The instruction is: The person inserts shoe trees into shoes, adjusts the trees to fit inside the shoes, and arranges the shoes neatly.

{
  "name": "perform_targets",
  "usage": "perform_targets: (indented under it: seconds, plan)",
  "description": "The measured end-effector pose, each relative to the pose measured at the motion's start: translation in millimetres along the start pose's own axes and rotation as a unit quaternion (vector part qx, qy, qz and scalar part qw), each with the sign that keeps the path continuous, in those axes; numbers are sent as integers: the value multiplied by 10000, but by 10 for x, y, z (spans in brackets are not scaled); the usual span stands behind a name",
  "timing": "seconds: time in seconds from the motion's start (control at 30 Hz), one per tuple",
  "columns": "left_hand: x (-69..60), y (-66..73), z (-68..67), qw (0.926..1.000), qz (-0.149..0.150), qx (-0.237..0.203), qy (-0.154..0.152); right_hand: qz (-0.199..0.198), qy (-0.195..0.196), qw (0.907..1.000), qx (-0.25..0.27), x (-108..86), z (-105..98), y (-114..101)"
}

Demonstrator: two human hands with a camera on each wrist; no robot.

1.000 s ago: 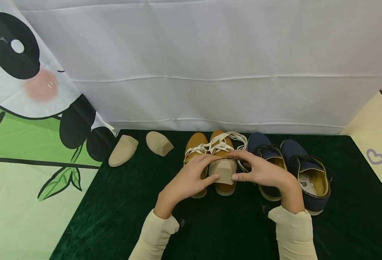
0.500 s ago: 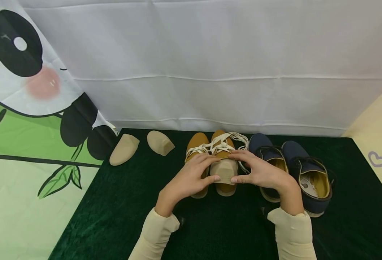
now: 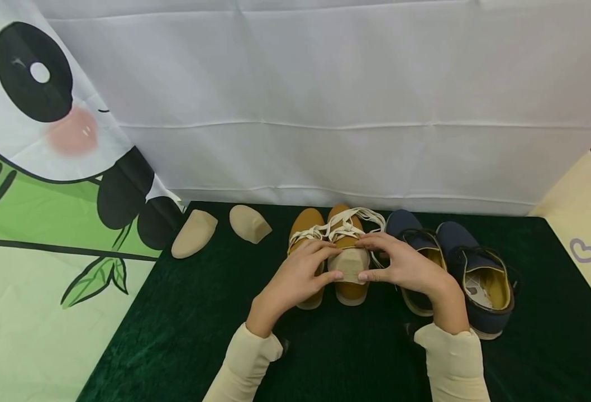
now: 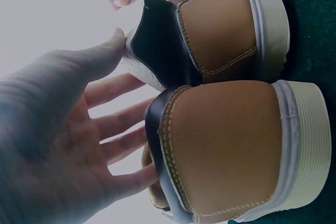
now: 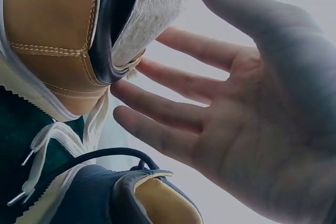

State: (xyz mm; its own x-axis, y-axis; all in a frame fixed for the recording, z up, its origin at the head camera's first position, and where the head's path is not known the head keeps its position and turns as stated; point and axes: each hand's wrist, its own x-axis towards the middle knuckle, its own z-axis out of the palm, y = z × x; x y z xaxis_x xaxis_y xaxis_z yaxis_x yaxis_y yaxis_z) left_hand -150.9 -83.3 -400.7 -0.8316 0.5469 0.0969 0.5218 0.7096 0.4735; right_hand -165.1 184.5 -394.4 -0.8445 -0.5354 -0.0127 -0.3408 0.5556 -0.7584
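A beige moulded shoe insert (image 3: 349, 262) sits in the opening of the right-hand tan shoe (image 3: 351, 293). My left hand (image 3: 305, 273) pinches its left side, thumb at the near edge and fingers toward the laces. On the other side my right hand (image 3: 406, 265) holds it the same way. From the left wrist, the insert's pale edge (image 4: 137, 17) rises above the shoe's dark lining. The right wrist view shows its rough fibrous surface (image 5: 152, 17) near my thumb. The other tan shoe (image 3: 309, 220) stands alongside, partly hidden under my left hand.
Two more beige inserts (image 3: 194, 234) lie at the back left of the dark green cloth (image 3: 175, 335). Navy shoes (image 3: 476, 279) with dark laces stand to the right, one partly behind my right hand. Loose white laces (image 3: 368, 215) spread behind the tan shoes. A white curtain (image 3: 325, 156) hangs behind.
Both hands stay on the insert with almost no movement. Slightly less of the insert shows between them. The whole head view has shifted a little.
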Motion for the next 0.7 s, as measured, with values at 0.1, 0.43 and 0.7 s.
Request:
perform_targets:
  seconds: [0.1, 0.43, 0.7]
  plan:
    - [6, 6, 18, 9999, -21, 64, 86, -7, 57, 10000, -18, 2, 5, 8]
    - [24, 10, 55, 9988, -119, 218, 431, 15, 191, 9995, -266, 37, 14, 11]
    - [35, 24, 104, 9968, -36, 482, 635, 93, 225, 9988, -420, 45, 26, 29]
